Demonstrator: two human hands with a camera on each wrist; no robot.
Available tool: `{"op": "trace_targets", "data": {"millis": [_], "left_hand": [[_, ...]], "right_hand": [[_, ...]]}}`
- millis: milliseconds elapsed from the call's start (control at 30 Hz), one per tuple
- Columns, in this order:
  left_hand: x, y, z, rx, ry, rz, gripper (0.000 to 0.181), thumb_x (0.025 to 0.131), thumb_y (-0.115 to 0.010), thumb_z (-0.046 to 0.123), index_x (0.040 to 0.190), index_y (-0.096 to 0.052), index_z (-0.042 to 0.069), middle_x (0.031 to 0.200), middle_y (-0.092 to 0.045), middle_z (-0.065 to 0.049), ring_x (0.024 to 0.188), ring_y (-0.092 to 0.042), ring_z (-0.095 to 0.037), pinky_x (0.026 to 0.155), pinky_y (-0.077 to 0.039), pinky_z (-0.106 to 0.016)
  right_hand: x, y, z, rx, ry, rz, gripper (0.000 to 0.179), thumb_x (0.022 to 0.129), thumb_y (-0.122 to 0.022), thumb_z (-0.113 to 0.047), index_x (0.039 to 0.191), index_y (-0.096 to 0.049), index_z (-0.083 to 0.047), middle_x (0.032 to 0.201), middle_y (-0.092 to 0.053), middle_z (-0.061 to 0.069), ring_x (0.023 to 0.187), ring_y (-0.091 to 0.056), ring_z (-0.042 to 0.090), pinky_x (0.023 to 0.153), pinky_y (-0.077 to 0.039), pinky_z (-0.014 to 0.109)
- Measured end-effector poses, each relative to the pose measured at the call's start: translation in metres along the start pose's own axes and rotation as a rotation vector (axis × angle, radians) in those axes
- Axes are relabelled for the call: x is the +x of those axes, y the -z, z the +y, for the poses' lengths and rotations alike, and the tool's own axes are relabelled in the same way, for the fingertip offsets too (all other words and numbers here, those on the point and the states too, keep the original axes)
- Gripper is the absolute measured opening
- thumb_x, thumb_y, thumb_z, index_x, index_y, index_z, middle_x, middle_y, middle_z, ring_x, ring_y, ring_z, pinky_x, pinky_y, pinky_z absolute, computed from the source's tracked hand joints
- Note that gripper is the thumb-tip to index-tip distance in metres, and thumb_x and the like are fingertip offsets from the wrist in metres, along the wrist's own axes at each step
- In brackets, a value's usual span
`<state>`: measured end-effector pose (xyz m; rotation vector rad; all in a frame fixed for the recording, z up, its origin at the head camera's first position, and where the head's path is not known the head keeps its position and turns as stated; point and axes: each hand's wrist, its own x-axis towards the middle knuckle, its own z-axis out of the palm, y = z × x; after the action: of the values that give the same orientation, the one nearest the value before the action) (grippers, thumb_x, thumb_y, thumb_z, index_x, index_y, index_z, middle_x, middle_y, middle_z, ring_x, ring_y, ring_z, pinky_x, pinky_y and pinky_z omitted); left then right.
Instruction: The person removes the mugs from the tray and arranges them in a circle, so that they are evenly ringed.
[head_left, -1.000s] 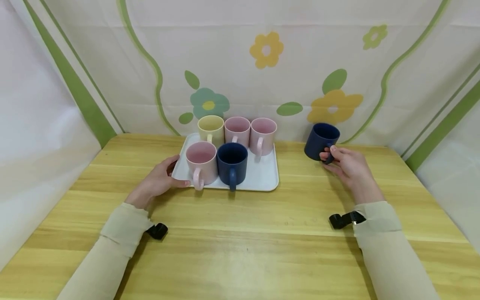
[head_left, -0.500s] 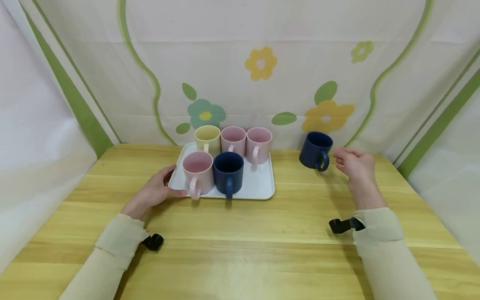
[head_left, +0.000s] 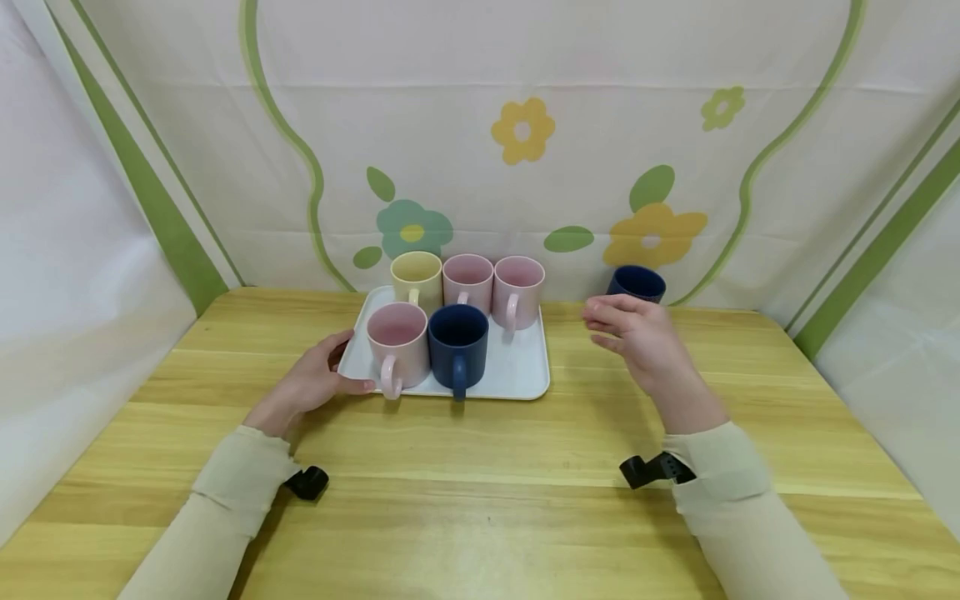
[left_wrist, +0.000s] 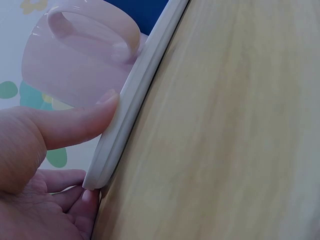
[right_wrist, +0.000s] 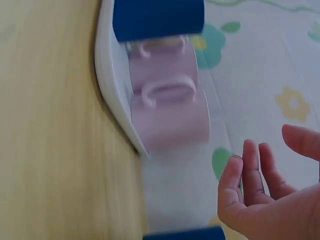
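My left hand (head_left: 311, 379) holds the front left corner of the white tray (head_left: 517, 375); in the left wrist view its thumb (left_wrist: 75, 125) lies on the rim and the fingertips are at the corner's underside. On the tray stand a yellow mug (head_left: 417, 275), pink mugs, one of them a pink mug (head_left: 397, 337) at the front left, and a dark blue mug (head_left: 459, 342), handles facing me. My right hand (head_left: 637, 337), fingers loosely bent and holding nothing, is in the air right of the tray. It partly hides another dark blue mug (head_left: 636, 283) on the table.
The wooden table (head_left: 480, 500) ends at a floral cloth backdrop (head_left: 585, 142) close behind the mugs. Cloth sides stand left and right. A black wrist-camera mount (head_left: 656, 471) sticks out from the right sleeve.
My right hand has let go of the right-hand blue mug's handle, drawn back to the right, then swung left across the front of that mug. The left hand stays on the tray.
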<state>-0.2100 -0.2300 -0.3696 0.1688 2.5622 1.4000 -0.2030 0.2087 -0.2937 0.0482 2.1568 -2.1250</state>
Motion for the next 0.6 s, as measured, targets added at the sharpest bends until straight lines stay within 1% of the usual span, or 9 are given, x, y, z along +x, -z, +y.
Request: {"op": "trace_targets", "data": {"millis": [133, 200, 367, 433, 600], "left_hand": [[0.0, 0.0, -0.001, -0.015, 0.005, -0.003, 0.106, 0.078, -0.084, 0.019, 0.157, -0.016, 0.002, 0.156, -0.031, -0.026, 0.139, -0.036, -0.042, 0.115, -0.03, -0.058], [0.0, 0.0, 0.0, -0.023, 0.015, -0.007, 0.107, 0.078, -0.084, 0.019, 0.158, -0.015, 0.003, 0.157, -0.03, -0.026, 0.139, -0.035, -0.042, 0.116, -0.029, -0.057], [0.0, 0.0, 0.001, -0.034, 0.023, -0.019, 0.107, 0.078, -0.084, 0.019, 0.158, -0.014, 0.004, 0.158, -0.029, -0.025, 0.14, -0.034, -0.042, 0.116, -0.028, -0.057], [-0.001, 0.0, 0.002, -0.033, 0.02, -0.02, 0.107, 0.078, -0.084, 0.019, 0.158, -0.014, 0.003, 0.158, -0.029, -0.025, 0.14, -0.034, -0.042, 0.116, -0.028, -0.058], [-0.001, 0.0, 0.002, -0.024, 0.02, -0.009, 0.106, 0.078, -0.084, 0.019, 0.158, -0.015, 0.003, 0.157, -0.03, -0.026, 0.139, -0.035, -0.042, 0.116, -0.029, -0.058]], "right_hand": [[-0.003, -0.025, 0.005, -0.068, -0.003, -0.083, 0.034, 0.097, -0.065, -0.024, 0.122, -0.06, -0.003, 0.111, -0.068, 0.001, 0.103, -0.065, 0.015, 0.091, -0.055, 0.028], [-0.005, -0.035, 0.008, -0.082, -0.006, -0.118, 0.035, 0.098, -0.063, -0.023, 0.125, -0.059, -0.001, 0.114, -0.068, 0.004, 0.105, -0.066, 0.016, 0.095, -0.054, 0.033], [-0.009, -0.056, 0.017, -0.077, -0.039, -0.214, 0.038, 0.099, -0.061, -0.021, 0.129, -0.057, 0.002, 0.117, -0.068, 0.008, 0.111, -0.065, 0.022, 0.105, -0.047, 0.047], [-0.01, -0.063, 0.021, -0.073, -0.054, -0.248, 0.038, 0.099, -0.061, -0.02, 0.13, -0.057, 0.001, 0.12, -0.068, 0.01, 0.114, -0.064, 0.026, 0.107, -0.045, 0.05], [-0.011, -0.079, 0.028, -0.058, -0.088, -0.314, 0.037, 0.097, -0.062, -0.02, 0.129, -0.059, 0.0, 0.125, -0.067, 0.016, 0.122, -0.06, 0.034, 0.107, -0.045, 0.051]]}}
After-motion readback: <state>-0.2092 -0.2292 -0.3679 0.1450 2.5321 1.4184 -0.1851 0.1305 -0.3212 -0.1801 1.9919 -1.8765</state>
